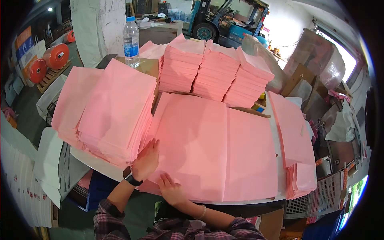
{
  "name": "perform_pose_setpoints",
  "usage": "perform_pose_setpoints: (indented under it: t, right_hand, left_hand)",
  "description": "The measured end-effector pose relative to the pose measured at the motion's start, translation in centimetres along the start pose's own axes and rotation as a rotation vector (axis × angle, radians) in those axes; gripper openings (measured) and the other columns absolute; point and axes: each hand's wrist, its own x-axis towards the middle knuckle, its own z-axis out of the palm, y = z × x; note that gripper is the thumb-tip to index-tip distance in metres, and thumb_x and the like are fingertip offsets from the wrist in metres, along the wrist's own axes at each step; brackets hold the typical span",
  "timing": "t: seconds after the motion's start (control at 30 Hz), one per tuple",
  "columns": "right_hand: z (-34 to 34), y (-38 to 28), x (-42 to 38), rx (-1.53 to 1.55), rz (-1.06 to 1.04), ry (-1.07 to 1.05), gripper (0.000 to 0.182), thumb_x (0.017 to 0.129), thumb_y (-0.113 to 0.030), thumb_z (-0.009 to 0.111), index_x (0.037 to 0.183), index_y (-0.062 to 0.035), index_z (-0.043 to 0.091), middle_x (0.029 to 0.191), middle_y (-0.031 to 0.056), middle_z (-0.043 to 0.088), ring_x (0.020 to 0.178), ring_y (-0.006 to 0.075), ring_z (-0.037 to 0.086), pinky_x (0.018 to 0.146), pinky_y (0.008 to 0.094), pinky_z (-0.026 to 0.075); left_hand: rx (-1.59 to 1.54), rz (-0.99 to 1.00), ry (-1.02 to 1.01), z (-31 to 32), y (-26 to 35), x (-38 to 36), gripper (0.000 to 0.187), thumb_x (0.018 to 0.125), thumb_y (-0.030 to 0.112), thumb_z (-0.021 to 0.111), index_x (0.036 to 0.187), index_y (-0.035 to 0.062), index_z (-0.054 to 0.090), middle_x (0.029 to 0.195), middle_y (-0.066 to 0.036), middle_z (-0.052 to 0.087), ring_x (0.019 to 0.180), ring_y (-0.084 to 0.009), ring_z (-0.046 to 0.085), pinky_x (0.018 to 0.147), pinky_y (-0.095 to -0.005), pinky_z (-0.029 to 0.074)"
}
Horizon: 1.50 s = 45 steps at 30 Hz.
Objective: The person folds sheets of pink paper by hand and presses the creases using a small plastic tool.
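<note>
A large pink sheet [192, 140] lies flat before me, with a fold line or edge running down its right part. My left hand [146, 161], with a watch on the wrist, rests its outstretched fingers along the sheet's left side, right beside a tall stack of pink sheets [116, 108]. Lower down, my right hand [173, 191] lies with its fingers flat on the near left part of the same sheet. Neither hand is wrapped around anything.
Several neat piles of pink sheets [182, 66] stand along the back. A water bottle [131, 44] is upright behind the left stack. More pink sheets [294, 132] lie at the right edge, a folded bundle [301, 180] on their near end. A forklift [224, 24] stands beyond.
</note>
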Motion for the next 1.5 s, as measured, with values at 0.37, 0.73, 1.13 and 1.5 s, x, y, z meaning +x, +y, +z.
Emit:
perform_pose_setpoints:
  t: [0.37,0.73,1.13,1.5]
  right_hand:
    - [1.3,-1.9,1.5,-0.064,-0.06,0.042,0.018,0.083,-0.015,0.055,0.097,-0.0052,0.061,0.115,0.0146,0.066,0.111,0.0254,0.065,0.062,0.0308,0.057]
    - [1.7,-2.3,1.3,-0.014,-0.075,0.006,0.019,0.084,-0.016,0.055,0.098,-0.0042,0.059,0.115,0.0167,0.065,0.111,0.0278,0.065,0.061,0.0333,0.058]
    - [0.9,-2.5,1.4,-0.043,-0.071,-0.031,0.019,0.083,-0.016,0.056,0.097,-0.0033,0.06,0.116,0.0166,0.065,0.111,0.0275,0.066,0.061,0.0338,0.058]
    - [-6.4,2.3,2.1,0.542,0.254,-0.59,0.037,0.09,-0.029,0.059,0.107,0.0029,0.049,0.091,0.0237,0.063,0.087,0.0368,0.067,0.06,0.0474,0.053]
  left_hand:
    - [0.263,0.029,-0.169,1.6,-2.2,1.8,0.051,0.082,0.002,0.049,0.131,-0.0101,0.047,0.139,-0.031,0.045,0.134,-0.0402,0.04,0.115,-0.0443,0.03]
    - [0.246,-0.006,-0.201,1.2,-2.4,1.4,0.05,0.082,0.003,0.049,0.13,-0.0098,0.048,0.138,-0.03,0.047,0.136,-0.0391,0.039,0.116,-0.045,0.027]
    - [0.293,0.036,-0.104,1.3,-2.0,1.6,0.04,0.08,0.007,0.055,0.119,-0.0052,0.053,0.128,-0.024,0.053,0.125,-0.0363,0.047,0.108,-0.0457,0.035]
    - [0.209,0.007,-0.026,1.0,-0.2,2.0,0.043,0.089,0.019,0.057,0.124,-0.0049,0.052,0.124,-0.025,0.055,0.119,-0.0403,0.049,0.105,-0.0488,0.036]
